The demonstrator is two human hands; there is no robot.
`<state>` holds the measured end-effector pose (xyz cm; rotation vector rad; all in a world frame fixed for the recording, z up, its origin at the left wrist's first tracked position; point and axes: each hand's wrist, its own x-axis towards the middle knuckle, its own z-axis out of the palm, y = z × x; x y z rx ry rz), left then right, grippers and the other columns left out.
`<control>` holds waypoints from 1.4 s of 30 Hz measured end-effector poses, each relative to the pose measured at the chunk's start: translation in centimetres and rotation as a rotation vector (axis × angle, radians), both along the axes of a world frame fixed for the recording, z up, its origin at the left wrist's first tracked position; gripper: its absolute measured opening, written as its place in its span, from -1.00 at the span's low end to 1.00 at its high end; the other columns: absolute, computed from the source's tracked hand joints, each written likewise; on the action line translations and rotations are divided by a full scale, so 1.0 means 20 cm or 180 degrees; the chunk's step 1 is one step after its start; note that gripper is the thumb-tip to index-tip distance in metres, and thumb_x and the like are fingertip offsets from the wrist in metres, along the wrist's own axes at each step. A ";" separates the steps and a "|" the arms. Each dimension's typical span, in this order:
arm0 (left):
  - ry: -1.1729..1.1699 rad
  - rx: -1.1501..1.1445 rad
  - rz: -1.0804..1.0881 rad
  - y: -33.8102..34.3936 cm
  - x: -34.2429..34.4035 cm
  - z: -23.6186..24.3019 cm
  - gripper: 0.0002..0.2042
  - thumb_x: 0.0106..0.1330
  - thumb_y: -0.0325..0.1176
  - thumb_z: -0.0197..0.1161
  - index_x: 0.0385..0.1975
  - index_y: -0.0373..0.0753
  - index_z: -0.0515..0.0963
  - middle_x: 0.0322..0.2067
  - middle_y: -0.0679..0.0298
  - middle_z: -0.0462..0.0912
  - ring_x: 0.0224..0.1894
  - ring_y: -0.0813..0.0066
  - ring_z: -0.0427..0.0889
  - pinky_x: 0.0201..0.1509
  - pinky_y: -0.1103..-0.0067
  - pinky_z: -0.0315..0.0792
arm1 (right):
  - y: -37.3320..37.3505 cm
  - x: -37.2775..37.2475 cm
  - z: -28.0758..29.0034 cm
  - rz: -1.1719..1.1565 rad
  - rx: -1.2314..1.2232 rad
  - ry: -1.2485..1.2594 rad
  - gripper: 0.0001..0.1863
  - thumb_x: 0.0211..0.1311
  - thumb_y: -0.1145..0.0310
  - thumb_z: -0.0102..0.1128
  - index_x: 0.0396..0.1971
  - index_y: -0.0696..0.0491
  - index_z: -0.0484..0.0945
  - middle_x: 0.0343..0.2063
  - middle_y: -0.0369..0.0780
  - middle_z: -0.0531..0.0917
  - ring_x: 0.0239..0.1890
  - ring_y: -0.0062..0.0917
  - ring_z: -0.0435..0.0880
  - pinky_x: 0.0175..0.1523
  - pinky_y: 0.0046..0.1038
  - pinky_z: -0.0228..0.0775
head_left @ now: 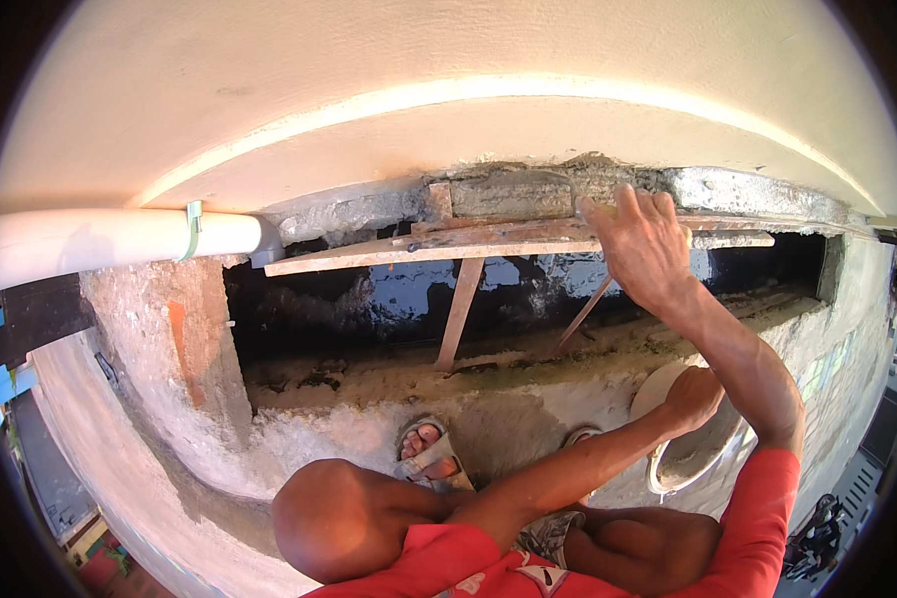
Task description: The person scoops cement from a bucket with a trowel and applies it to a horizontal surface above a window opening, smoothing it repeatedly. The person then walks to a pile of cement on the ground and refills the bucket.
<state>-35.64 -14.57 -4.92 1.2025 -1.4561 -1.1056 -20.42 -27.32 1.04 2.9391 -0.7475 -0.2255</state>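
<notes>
My right hand (648, 239) is raised to the mortar ledge (528, 194) at the foot of the wall, above the wooden planks. Its fingers are bent against the rough grey edge, and whatever they hold is hidden. Lower down, my left hand (695, 397) is closed at the upper rim of a white bucket (658, 470). The bucket looks tilted, with grey matter like wet mortar inside. A long plank (369, 257) runs under the ledge, propped from below by a slanted wooden strut (460, 314).
Beneath the planks lies a dark channel (309, 309) with shiny water. A white pipe (110, 244) with a green strap comes in from the left. My sandalled foot (431, 453) rests on the concrete edge, near my bent knee (319, 518). A second thin strut (585, 314) leans under the plank.
</notes>
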 end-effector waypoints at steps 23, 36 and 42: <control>0.0242 0.0449 -0.0452 -0.06 0.08 0.09 -0.79 0.24 -0.56 0.02 -0.15 -0.34 0.50 -0.35 -0.06 0.64 -0.25 -0.03 0.66 -0.17 0.21 0.51 | -0.38 -0.53 0.00 -0.0269 -0.0138 -0.0014 -0.60 0.23 0.46 0.16 0.08 -0.15 0.58 -0.40 -0.16 0.53 -0.33 -0.40 0.59 -0.12 -0.29 0.30; 0.0080 0.0370 -0.0519 -0.07 0.08 0.08 -0.76 0.29 -0.50 0.06 -0.06 -0.31 0.51 -0.32 -0.05 0.64 -0.28 -0.07 0.65 -0.21 0.19 0.51 | -0.49 -0.65 0.21 -0.0565 -0.0256 0.0695 -0.59 0.15 0.54 0.20 -0.05 -0.24 0.66 -0.21 -0.18 0.61 -0.18 -0.39 0.65 0.07 -0.24 0.39; 0.0060 0.0382 -0.0526 -0.09 0.07 0.08 -0.74 0.30 -0.50 0.05 -0.05 -0.34 0.53 -0.31 -0.06 0.65 -0.28 -0.05 0.65 -0.18 0.21 0.50 | -0.36 -0.61 0.24 -0.0843 -0.0314 0.0936 -0.54 0.14 0.64 0.17 -0.07 -0.25 0.71 -0.27 -0.18 0.61 -0.16 -0.43 0.62 0.09 -0.32 0.38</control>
